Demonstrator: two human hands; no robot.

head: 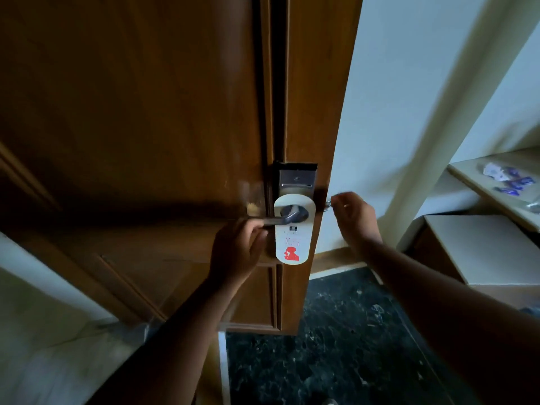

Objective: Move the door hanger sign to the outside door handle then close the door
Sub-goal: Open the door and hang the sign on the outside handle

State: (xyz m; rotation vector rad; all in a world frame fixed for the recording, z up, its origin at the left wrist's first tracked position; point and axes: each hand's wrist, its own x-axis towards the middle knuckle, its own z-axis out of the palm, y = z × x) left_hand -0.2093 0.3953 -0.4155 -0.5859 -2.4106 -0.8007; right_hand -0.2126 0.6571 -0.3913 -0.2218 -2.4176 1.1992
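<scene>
A white door hanger sign (292, 238) with a red figure hangs on the metal lever handle (287, 216) of the brown wooden door (301, 97), below a card lock plate (295, 178). My left hand (238, 252) is curled around the free end of this lever, just left of the sign. My right hand (352, 216) reaches round the door's right edge and pinches the tip of the handle (328, 204) on the other face; most of that handle is hidden by the door.
The wooden door frame and panel (131, 112) fill the left. A dark marble floor (336, 331) lies below. A white wall (409, 97) stands to the right, with a pale counter (496, 171) carrying several small blue packets and a cabinet under it.
</scene>
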